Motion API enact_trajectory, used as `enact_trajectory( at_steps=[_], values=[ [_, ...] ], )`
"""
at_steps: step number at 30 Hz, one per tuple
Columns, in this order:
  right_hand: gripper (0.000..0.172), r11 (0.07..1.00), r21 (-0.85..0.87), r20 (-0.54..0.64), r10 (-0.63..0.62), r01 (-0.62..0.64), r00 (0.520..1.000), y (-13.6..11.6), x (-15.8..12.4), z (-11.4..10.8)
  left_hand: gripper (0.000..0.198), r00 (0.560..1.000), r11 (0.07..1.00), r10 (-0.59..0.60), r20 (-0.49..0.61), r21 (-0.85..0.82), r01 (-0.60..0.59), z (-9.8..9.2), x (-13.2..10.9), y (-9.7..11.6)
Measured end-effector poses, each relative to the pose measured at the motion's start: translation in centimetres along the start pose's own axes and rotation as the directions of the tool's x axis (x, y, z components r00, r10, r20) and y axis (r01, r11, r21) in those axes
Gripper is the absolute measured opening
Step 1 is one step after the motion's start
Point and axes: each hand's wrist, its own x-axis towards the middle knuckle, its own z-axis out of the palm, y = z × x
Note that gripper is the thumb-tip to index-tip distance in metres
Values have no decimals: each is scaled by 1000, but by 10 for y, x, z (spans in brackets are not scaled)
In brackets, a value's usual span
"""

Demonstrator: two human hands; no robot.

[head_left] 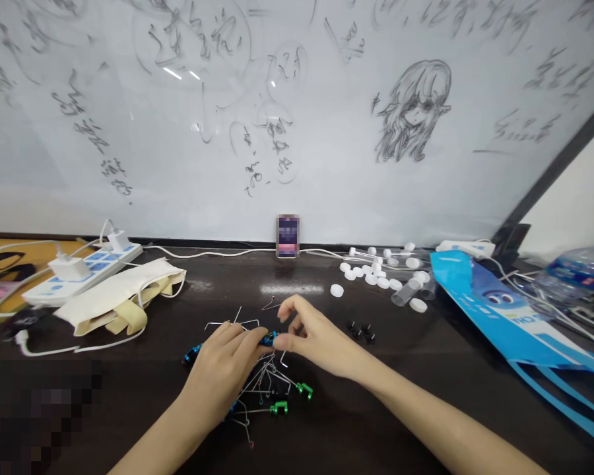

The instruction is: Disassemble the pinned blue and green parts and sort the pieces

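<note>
My left hand (228, 356) is closed, its thumb and fingertips pinching a small blue metal piece (268, 339). On the other side, my right hand (309, 336) has its thumb tip against the same piece, with the index finger arched above; its finer grip is partly hidden. Below the hands lies a tangle of thin metal wires (264, 376) with small looped ends. Two green metal fittings (280, 408) sit on wire ends. Another blue metal fitting (192, 355) lies left of my left hand, and bent metal rods stick out behind it.
Small black parts (361, 331) lie right of my right hand. Behind them are white caps (371, 279) and clear tubes (404, 294). A phone (288, 236) leans against the whiteboard (277, 132). A power strip (86, 274) and cream bag (119, 297) are left; a blue bag (505, 310) is right.
</note>
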Motion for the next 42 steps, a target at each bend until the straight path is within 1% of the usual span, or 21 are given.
enact_trajectory(
  at_steps=[1, 3, 4, 6, 9, 10, 12, 15, 18, 20, 21, 23, 26, 29, 31, 34, 36, 37, 39, 41, 42],
  values=[
    [30, 1000, -18, 42, 8, -7, 999, 0, 0, 0, 12, 1000, 1000, 9, 4, -4, -9, 0, 0, 1],
    [42, 999, -49, 109, -1, 6, 994, 1, 0, 0, 11, 1000, 1000, 12, 15, -9, -12, 1, 1, 3],
    [41, 998, -50, 112, -19, 24, 993, 0, 0, 0, 11, 1000, 1000, 9, 15, -8, -9, 1, 0, 3],
    [24, 998, -28, 44, -57, 59, 997, -2, -1, 0, 12, 1000, 1000, -8, -1, 1, 8, 1, 0, 3],
    [53, 999, -9, -37, -52, 52, 998, -3, -1, -1, 14, 1000, 1000, -23, -18, 7, 23, 1, 0, 3],
    [49, 999, -31, -38, -40, 39, 998, -2, 0, -1, 14, 1000, 1000, -21, -11, 4, 22, 1, 1, 4],
    [30, 995, -95, 10, -14, 15, 1000, 1, 0, -1, 13, 1000, 1000, -7, 1, -5, 7, 2, 1, 6],
    [51, 993, -117, 135, 36, -20, 990, 5, -1, -2, 13, 1000, 1000, 4, 0, -17, -4, 3, 1, 8],
    [34, 997, -57, 121, 67, -60, 990, 5, -2, -4, 15, 1000, 1000, -26, -18, -12, 25, 4, 0, 7],
    [47, 996, -47, 63, 74, -71, 995, 5, -2, -6, 16, 999, 999, -33, -24, -10, 33, 4, -1, 7],
    [46, 996, -49, 52, 72, -69, 996, 5, -2, -6, 15, 999, 1000, -28, -24, -12, 28, 4, -1, 7],
    [35, 997, -54, 93, 64, -59, 994, 6, 0, -5, 13, 1000, 1000, -11, -19, -17, 11, 4, 0, 7],
    [50, 999, -24, 171, 41, -37, 984, 8, 1, -3, 12, 1000, 1000, -10, -17, -1, 10, 4, 0, 6],
    [33, 999, 34, 82, 22, -25, 996, 7, 0, -3, 15, 999, 999, -34, -34, 29, 35, 4, 0, 3],
    [51, 998, 46, 24, 36, -37, 999, 7, 1, -5, 16, 998, 999, -41, -48, 34, 42, 4, 0, 2],
    [39, 998, 37, 79, 48, -51, 996, 8, 3, -5, 15, 998, 999, -39, -51, 18, 40, 4, -1, 2],
    [48, 997, 62, 152, 32, -42, 988, 9, 4, -4, 14, 998, 999, -32, -45, 12, 33, 4, -2, 1],
    [44, 996, 80, 161, 25, -39, 987, 10, 4, -4, 14, 999, 999, -35, -42, 10, 35, 3, -2, 1],
    [35, 994, 108, 108, 20, -32, 994, 11, 4, -4, 16, 998, 998, -57, -41, 4, 57, 3, -2, -1],
    [55, 992, 121, 31, 29, -33, 999, 12, 4, -4, 18, 995, 996, -88, -44, -6, 88, 3, -2, -2],
    [51, 991, 126, 20, 33, -35, 999, 12, 5, -4, 18, 994, 996, -94, -46, -9, 94, 3, -2, -2]
  ],
)
